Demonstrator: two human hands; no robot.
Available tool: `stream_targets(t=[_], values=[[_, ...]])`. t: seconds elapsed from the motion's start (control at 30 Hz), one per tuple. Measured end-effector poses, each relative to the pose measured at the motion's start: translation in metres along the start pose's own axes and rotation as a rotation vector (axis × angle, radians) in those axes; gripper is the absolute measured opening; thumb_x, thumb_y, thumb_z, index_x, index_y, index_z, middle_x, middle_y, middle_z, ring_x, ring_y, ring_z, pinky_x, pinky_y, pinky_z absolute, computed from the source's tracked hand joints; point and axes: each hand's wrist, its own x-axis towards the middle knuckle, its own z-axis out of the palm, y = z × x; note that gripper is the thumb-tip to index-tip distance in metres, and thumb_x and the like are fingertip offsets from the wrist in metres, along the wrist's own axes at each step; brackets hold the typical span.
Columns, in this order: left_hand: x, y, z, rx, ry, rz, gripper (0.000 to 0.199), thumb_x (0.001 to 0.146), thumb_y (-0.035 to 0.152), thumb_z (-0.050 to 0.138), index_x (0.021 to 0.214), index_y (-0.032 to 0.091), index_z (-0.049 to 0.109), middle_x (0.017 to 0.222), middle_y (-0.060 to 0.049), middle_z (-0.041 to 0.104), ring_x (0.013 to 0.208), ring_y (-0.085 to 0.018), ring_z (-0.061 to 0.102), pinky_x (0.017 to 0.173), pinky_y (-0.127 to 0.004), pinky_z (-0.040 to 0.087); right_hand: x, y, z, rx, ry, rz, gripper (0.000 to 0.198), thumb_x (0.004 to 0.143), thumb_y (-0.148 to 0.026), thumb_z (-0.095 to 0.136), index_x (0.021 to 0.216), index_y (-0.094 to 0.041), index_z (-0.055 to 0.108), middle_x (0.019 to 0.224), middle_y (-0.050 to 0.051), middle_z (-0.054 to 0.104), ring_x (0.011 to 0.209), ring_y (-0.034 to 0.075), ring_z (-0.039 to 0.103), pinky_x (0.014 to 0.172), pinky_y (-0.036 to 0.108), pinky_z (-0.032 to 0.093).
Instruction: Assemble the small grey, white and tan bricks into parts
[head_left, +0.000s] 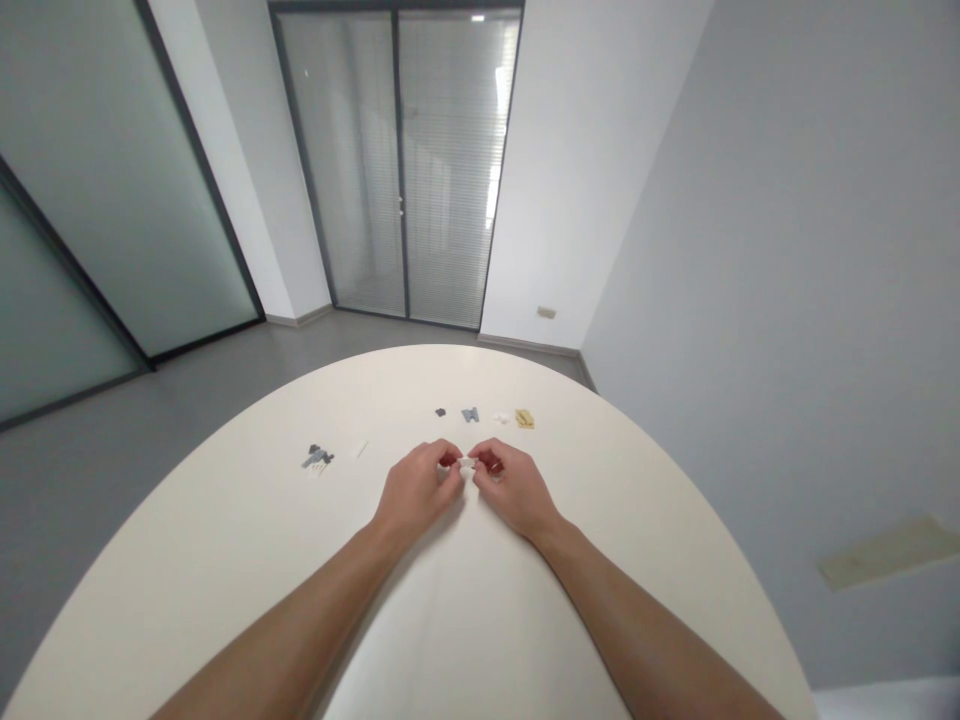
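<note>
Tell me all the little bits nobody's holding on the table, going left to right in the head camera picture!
Gray-and-white pile → thin white strip → small dark piece → blue-gray piece → small white bits → yellowish piece.

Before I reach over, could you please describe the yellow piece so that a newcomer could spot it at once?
On the table, find the right hand. Just beyond it runs a row of pieces, the yellow piece at its right end. Its colour sets it apart from the white piece, blue-grey piece and dark piece.
</note>
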Motion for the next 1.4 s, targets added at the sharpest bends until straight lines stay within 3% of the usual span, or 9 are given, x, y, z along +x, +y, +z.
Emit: stream_targets(t=[0.87, 1.4], values=[[0.0, -0.0058, 0.0045, -0.074, 0.083, 0.052, 0.016, 0.089, 0.027, 0.055, 0.102, 0.022, 0.063, 0.097, -0.002, 0.071, 0.09, -0.018, 0.064, 0.082, -0.031, 0.048, -0.0012, -0.0013, 0.0014, 0.027, -0.006, 0.015, 0.012, 0.089, -0.026, 0.059, 0.097, -0.023, 0.067, 0.085, 0.001, 0.073, 0.072, 0.015, 0.063, 0.069, 0.027, 0.048], [0.0002, -0.0028, 0.0022, -0.12, 0.044, 0.09, 0.016, 0.09, 0.025, 0.052, 0.1, 0.022, 0.065, 0.099, -0.003, 0.071, 0.092, -0.018, 0.064, 0.082, -0.032, 0.048, -0.002, -0.0019, 0.0025, 0.032, -0.048, 0.019, 0.01, 0.09, -0.026, 0.059, 0.096, -0.024, 0.067, 0.087, 0.001, 0.075, 0.079, 0.016, 0.068, 0.074, 0.028, 0.051]])
